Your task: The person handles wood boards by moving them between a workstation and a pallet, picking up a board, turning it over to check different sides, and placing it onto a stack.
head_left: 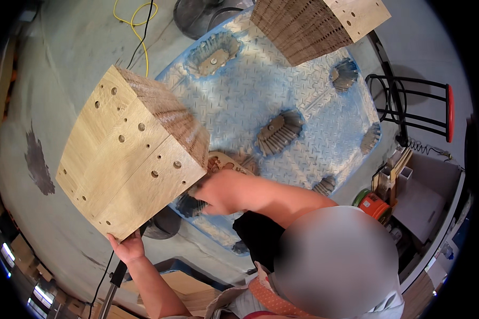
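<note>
A tall stack of wood-grain panels (114, 165) with drilled holes stands at the left edge of a worn blue plastic pallet (234, 101). My left hand (129, 249) grips the near left corner of the stack, thumb on the edge and fingers curled underneath. My right hand (213, 192) is at the near right corner, against the side of the stack; its fingers are partly hidden and blurred. Just beyond that hand, a small patterned piece (226, 162), brown on tan, lies partly covered by my wrist.
A second panel stack (308, 26) stands on the pallet's far side. Ribbed hollows (279, 132) dot the pallet. A black rack with a red edge (420, 106) stands at right, near an orange bucket (374, 204). A yellow cable (138, 34) lies on the floor.
</note>
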Available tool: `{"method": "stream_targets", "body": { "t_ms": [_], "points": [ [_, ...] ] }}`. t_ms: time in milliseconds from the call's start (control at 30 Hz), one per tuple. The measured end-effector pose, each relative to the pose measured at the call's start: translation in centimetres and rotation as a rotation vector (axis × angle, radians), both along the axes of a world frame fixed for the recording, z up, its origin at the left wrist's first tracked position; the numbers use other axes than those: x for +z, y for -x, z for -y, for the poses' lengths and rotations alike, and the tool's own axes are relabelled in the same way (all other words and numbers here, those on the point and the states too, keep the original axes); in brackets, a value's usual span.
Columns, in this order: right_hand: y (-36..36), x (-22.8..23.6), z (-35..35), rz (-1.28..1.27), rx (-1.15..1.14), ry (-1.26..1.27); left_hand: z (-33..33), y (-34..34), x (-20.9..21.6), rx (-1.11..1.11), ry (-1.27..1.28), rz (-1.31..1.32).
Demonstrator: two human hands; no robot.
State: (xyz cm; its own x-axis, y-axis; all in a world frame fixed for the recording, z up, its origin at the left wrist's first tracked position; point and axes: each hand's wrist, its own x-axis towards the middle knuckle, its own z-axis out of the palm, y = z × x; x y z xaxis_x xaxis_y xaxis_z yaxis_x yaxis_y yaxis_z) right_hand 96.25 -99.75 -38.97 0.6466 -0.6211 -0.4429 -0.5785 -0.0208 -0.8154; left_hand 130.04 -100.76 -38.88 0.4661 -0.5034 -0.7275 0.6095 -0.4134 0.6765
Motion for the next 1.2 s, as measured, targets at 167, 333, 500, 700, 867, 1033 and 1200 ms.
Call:
{"method": "stream_targets", "body": {
  "t_ms": [167, 333, 500, 700, 867, 1033, 1200],
  "points": [
    [4.6, 0.8, -1.7, 0.504, -0.464, -0.222, -0.2, -7.7, -0.6, -0.008, 0.042, 0.356],
    [2.1, -0.8, -1.2, 0.234, -0.859, 0.182, 1.2, -11.2, 0.9, -0.617, 0.075, 0.355],
    [-2.0, -2.1, -0.9, 0.309, -0.917, 0.111, 2.7, -10.8, 0.9, -0.818, -0.016, 0.189],
    [-1.8, -1.4, -0.3, 0.309, -0.927, 0.018, 2.6, -8.4, 1.2, -0.727, -0.029, 0.153],
    [-0.4, -1.4, 2.4, 0.278, -0.956, 0.251, 5.5, -10.4, 0.7, -0.740, 0.084, 0.041],
    [-1.5, -2.3, 8.9, 0.486, -0.955, 0.220, 9.5, -9.6, 0.7, -0.786, 0.061, 0.084],
    [-2.3, -2.4, 9.7, 0.536, -1.003, 0.092, 9.4, -8.8, 0.5, -0.798, 0.043, 0.201]
  ]
}}
